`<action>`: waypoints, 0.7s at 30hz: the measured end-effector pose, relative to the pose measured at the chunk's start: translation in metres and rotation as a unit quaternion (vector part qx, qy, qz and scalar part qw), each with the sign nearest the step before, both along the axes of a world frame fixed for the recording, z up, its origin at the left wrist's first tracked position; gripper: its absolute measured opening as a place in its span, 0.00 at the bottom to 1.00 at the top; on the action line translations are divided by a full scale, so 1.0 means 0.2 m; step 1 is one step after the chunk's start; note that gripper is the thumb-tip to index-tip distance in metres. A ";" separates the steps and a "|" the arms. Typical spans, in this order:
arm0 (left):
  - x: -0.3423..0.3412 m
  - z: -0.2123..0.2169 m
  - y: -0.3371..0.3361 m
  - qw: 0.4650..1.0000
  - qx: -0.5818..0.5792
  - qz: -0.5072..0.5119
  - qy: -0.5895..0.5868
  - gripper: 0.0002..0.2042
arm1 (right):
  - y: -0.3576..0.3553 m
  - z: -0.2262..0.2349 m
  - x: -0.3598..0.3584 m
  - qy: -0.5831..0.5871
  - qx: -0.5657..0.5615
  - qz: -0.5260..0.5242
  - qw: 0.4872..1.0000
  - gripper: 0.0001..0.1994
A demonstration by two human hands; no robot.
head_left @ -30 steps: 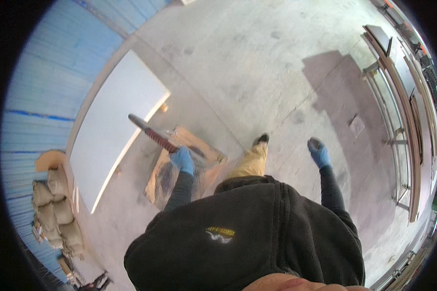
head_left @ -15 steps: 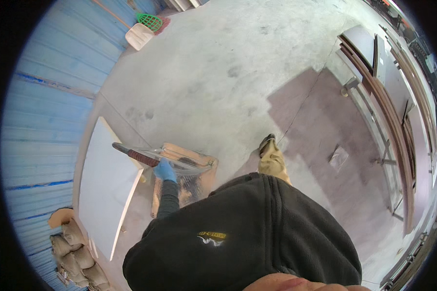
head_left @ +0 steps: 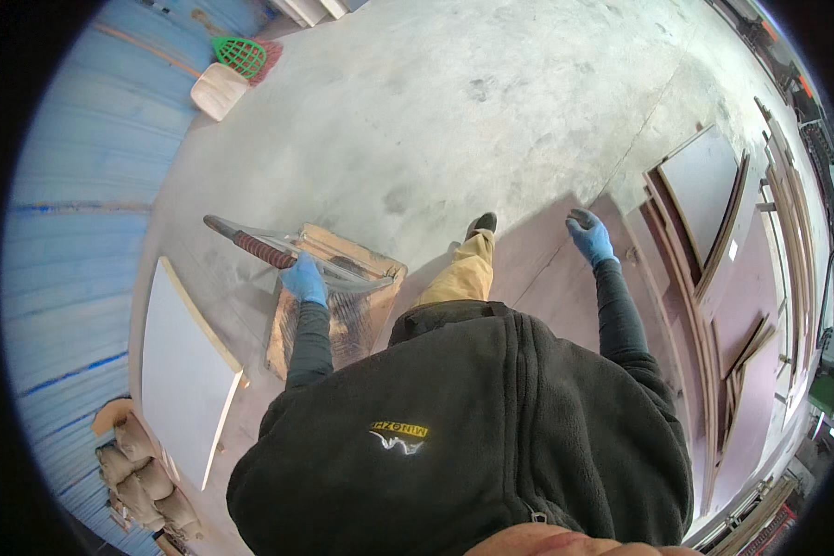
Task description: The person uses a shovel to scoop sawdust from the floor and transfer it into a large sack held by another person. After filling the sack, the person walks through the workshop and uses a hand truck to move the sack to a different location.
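My left hand (head_left: 304, 279), in a blue glove, is closed round a dark handle bar (head_left: 267, 249) with a brown ribbed grip. Below it and joined to it seems to be a low cart (head_left: 391, 281) with brown cardboard on its bed. What looks like clear film or mesh covers part of it. My right hand (head_left: 590, 236), also gloved in blue with darkened fingertips, hangs away from my body over the floor. Its fingers are loosely bent and nothing shows in them. It is nearest to the stacked boards (head_left: 704, 204) on the right.
A white panel (head_left: 183, 371) stands at left, by a blue corrugated wall (head_left: 74, 278). Stuffed sacks (head_left: 139, 482) lie behind it. A dustpan (head_left: 219, 91) and a green-and-red broom (head_left: 241, 57) lean at the far left. Bare concrete floor (head_left: 417, 120) stretches ahead.
I have stepped forward, and the cart has come along with my left hand, away from the white panel. My right hand has come into sight on the right.
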State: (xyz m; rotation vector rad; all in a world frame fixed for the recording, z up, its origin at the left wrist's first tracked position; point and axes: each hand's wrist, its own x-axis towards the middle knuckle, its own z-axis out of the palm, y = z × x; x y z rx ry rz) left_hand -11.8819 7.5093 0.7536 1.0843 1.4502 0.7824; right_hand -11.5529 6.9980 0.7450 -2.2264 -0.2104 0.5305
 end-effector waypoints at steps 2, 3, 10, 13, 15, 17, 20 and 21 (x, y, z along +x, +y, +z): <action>0.52 0.01 -0.01 0.997 0.029 -0.026 -0.064 0.09 | 0.06 0.00 0.40 0.017 -0.034 0.033 0.999 0.23; 0.73 0.03 0.01 0.997 -0.014 -0.043 -0.060 0.11 | 0.04 -0.01 0.56 0.081 -0.072 0.040 0.993 0.23; 2.52 0.11 -0.07 0.993 0.052 -0.009 -0.109 0.11 | -0.41 -0.15 1.62 0.231 -0.049 -0.077 0.969 0.25; 3.29 0.12 -0.16 0.998 0.042 -0.019 -0.038 0.08 | -0.66 -0.29 2.10 0.290 0.011 -0.186 0.939 0.23; 3.75 0.11 -0.20 0.995 -0.006 -0.023 -0.099 0.06 | -0.79 -0.36 2.54 0.310 -0.034 -0.199 0.929 0.22; 4.23 0.11 -0.24 0.997 -0.019 -0.018 -0.071 0.06 | -0.87 -0.37 3.02 0.279 -0.106 -0.170 0.939 0.21; 4.98 0.12 -0.27 0.998 0.005 -0.032 -0.063 0.06 | -0.91 -0.32 3.85 0.270 -0.147 -0.140 0.941 0.23; 5.25 0.12 -0.30 0.997 0.012 -0.013 -0.069 0.06 | -0.91 -0.29 4.14 0.210 -0.198 -0.098 0.953 0.25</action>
